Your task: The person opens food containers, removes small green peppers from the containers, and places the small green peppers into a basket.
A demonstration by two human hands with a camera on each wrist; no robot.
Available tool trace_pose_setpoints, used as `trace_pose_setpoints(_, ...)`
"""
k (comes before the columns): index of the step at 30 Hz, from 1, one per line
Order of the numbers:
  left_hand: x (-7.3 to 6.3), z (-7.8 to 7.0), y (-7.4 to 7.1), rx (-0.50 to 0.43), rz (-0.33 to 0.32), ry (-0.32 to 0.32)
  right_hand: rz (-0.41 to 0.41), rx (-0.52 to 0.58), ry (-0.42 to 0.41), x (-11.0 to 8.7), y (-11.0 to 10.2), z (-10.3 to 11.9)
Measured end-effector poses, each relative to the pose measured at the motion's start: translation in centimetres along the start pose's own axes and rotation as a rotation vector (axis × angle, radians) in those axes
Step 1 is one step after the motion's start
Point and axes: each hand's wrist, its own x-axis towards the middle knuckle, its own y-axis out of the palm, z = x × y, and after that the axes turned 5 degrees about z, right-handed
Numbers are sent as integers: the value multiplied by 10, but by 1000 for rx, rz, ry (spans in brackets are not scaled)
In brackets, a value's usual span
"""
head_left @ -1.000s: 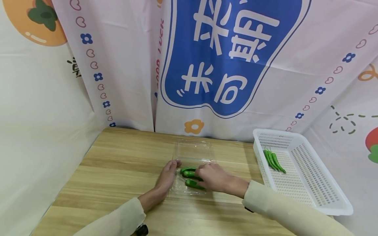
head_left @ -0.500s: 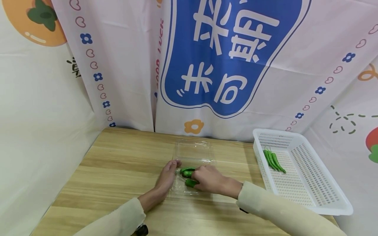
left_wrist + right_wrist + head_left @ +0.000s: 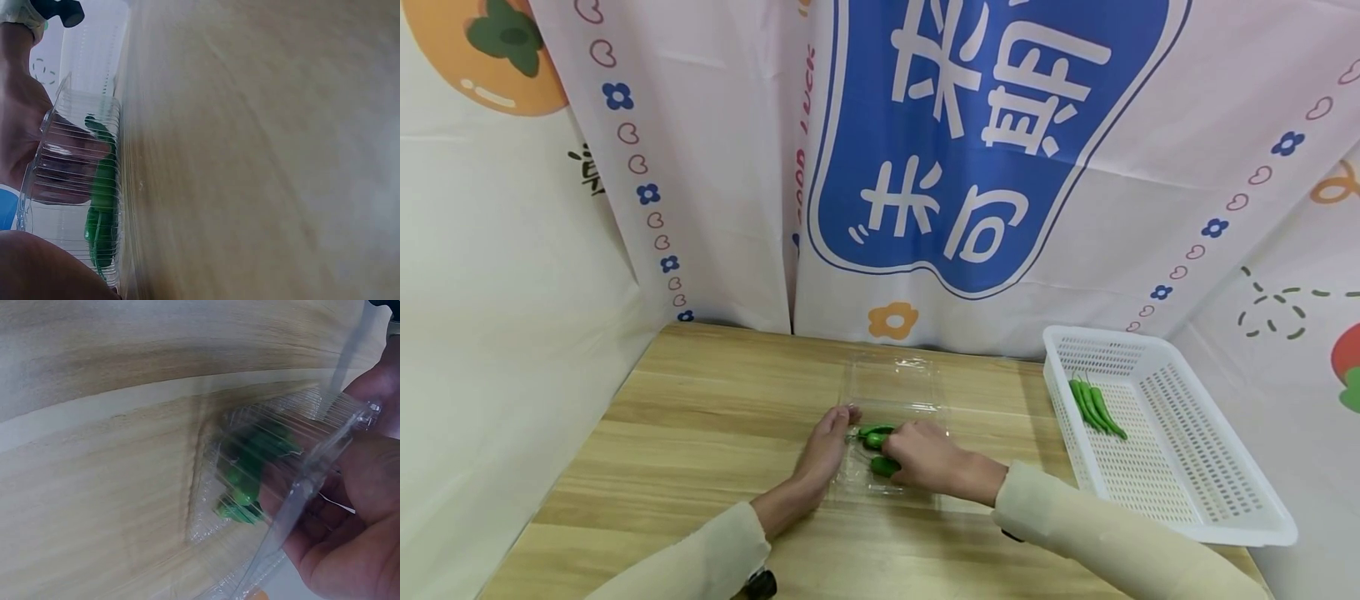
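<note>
An open clear plastic clamshell box (image 3: 857,479) lies on the table, its lid (image 3: 891,379) folded back. Green chili peppers (image 3: 883,465) lie in the base with stems to the left; their right ends are hidden beneath my right hand (image 3: 928,457). That hand reaches over the right wall with curled fingers and holds a pepper in the box. Through the ribbed wall, the left wrist view shows its fingertips on the green peppers (image 3: 103,231). My left hand (image 3: 822,454) rests along the box's left wall, fingers extended, steadying it.
To the right stands a white perforated plastic basket (image 3: 1232,492) with 3 green chili peppers (image 3: 1097,407) at its left side. A printed cloth (image 3: 737,208) hangs behind the wooden table (image 3: 700,433) and at both sides.
My right hand has moved a little left over the peppers and now covers more of them. My left hand and the box have stayed where they were.
</note>
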Motion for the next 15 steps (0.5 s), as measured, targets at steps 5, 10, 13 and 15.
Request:
trace_pose_setpoints(5,1,1,1,-1,-5,-1,6,4,-1,0,2,0)
trace_pose_setpoints(10,0,0,1,0,-2,1,25,33,-2,1,3,-1)
trace_pose_setpoints(13,0,0,1,-3,1,3,30,43,-3,1,3,-1)
trace_pose_setpoints(15,0,0,1,-4,-1,3,25,42,-8,2,4,-2)
